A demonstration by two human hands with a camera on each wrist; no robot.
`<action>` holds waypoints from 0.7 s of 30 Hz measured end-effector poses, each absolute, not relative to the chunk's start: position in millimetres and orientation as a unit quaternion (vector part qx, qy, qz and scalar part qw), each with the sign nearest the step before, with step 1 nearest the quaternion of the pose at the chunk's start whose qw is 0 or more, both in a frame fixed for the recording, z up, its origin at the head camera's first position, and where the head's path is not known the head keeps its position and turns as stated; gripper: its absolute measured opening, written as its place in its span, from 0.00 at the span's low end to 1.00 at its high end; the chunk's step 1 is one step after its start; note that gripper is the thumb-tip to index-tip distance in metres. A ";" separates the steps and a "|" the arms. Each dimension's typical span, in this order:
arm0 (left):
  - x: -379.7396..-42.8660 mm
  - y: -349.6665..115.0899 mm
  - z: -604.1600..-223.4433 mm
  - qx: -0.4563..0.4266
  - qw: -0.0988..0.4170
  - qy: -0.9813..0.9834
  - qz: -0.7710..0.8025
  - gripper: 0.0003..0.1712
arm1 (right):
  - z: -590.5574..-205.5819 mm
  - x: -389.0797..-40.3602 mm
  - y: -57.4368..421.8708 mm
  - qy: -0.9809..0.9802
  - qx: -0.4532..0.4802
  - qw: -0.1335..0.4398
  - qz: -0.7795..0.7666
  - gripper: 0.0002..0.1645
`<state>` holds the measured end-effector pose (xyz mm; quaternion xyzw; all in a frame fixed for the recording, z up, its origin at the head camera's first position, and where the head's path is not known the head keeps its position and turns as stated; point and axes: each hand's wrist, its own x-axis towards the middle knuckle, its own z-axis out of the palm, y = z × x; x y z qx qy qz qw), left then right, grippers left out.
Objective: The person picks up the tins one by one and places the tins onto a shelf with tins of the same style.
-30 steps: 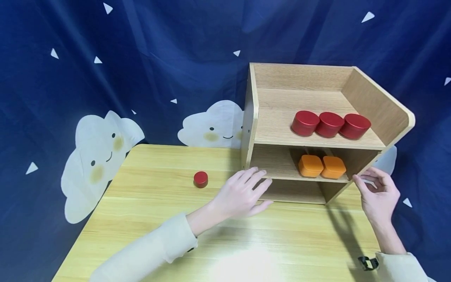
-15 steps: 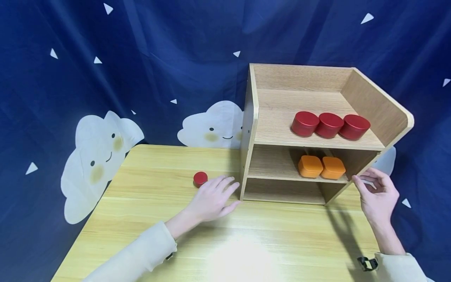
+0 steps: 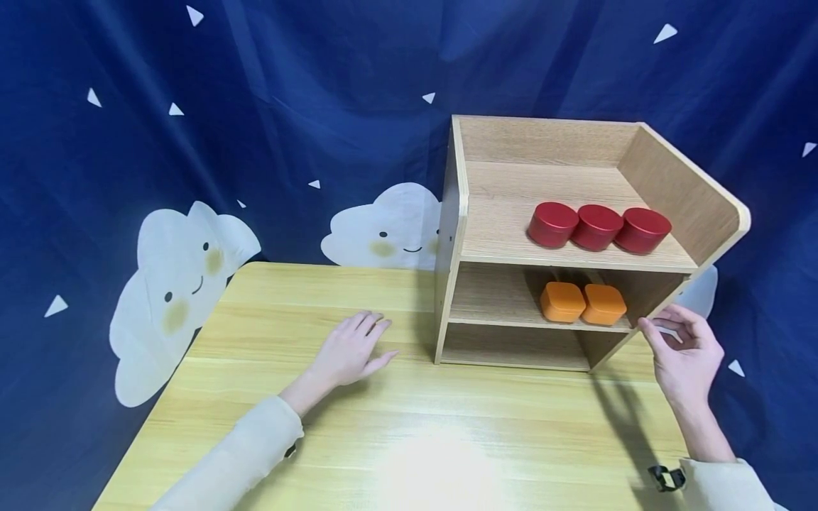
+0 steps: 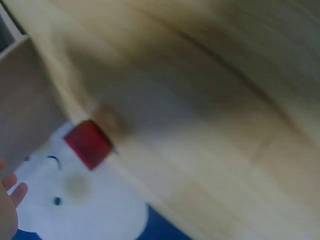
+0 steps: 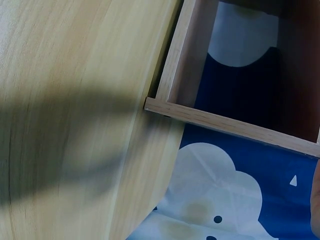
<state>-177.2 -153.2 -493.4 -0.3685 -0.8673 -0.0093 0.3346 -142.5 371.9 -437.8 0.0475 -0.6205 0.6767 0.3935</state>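
My left hand point(image 3: 345, 355) is held over the table with its fingers spread and relaxed, holding nothing. A small round red tin point(image 4: 89, 144) stands on the table in the left wrist view, apart from the visible fingers; the hand hides it in the head view. My right hand point(image 3: 689, 355) grips the front edge of the right side panel of a wooden shelf unit point(image 3: 549, 138), thumb at the edge and fingers curled. On its top board are three larger red tins point(image 3: 597, 228) in a row. Two orange rounded-square tins point(image 3: 563, 302) sit side by side on the middle shelf.
The light wooden table point(image 3: 268, 305) carries the shelf unit at its right side. Behind hangs a blue curtain point(image 3: 319, 85) with smiling clouds and white triangles. The shelf's bottom compartment point(image 3: 511, 346) opens toward the front.
My left hand has moved left from in front of the shelf unit to the small red tin, covering it from the head view. My right hand stays at the side panel.
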 end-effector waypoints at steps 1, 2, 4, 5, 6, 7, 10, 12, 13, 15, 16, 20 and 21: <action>-179.4 -156.9 -497.0 -0.366 0.330 -0.870 -0.004 0.36 | -437.9 -142.4 371.9 -0.622 0.047 0.394 0.675 0.25; -181.5 -160.3 -500.4 -0.363 0.326 -0.873 -0.001 0.37 | -437.9 -142.5 372.0 -0.621 0.048 0.394 0.676 0.25; -185.3 -166.1 -506.9 -0.357 0.317 -0.879 -0.002 0.38 | -438.1 -142.6 371.9 -0.618 0.050 0.394 0.679 0.25; -187.0 -168.6 -509.8 -0.352 0.313 -0.882 -0.005 0.38 | -438.2 -142.7 371.8 -0.616 0.051 0.393 0.681 0.25; -188.5 -171.1 -512.7 -0.346 0.309 -0.886 -0.006 0.38 | -438.2 -142.7 371.8 -0.615 0.052 0.393 0.682 0.25; -190.0 -173.3 -515.5 -0.341 0.305 -0.889 -0.012 0.38 | -438.1 -142.8 371.8 -0.613 0.054 0.393 0.683 0.25; -193.8 -178.8 -522.9 -0.323 0.292 -0.900 -0.025 0.36 | -438.0 -142.8 371.7 -0.614 0.054 0.393 0.682 0.25; -195.9 -181.8 -527.0 -0.310 0.279 -0.908 -0.028 0.35 | -438.0 -143.0 371.7 -0.613 0.055 0.392 0.684 0.25; -196.9 -182.9 -528.8 -0.304 0.273 -0.912 -0.028 0.35 | -438.0 -143.1 371.8 -0.611 0.056 0.392 0.685 0.25; -199.0 -185.1 -532.3 -0.293 0.259 -0.920 -0.024 0.35 | -438.1 -143.2 371.9 -0.610 0.058 0.392 0.686 0.25; -200.1 -185.9 -534.0 -0.288 0.253 -0.923 -0.022 0.36 | -438.1 -143.4 371.9 -0.608 0.060 0.392 0.688 0.25; -204.2 -189.0 -538.9 -0.272 0.234 -0.933 -0.017 0.38 | -437.8 -143.3 371.3 -0.607 0.064 0.392 0.688 0.25; -205.3 -189.6 -540.2 -0.268 0.233 -0.935 -0.016 0.38 | -437.6 -143.2 371.0 -0.608 0.064 0.391 0.688 0.25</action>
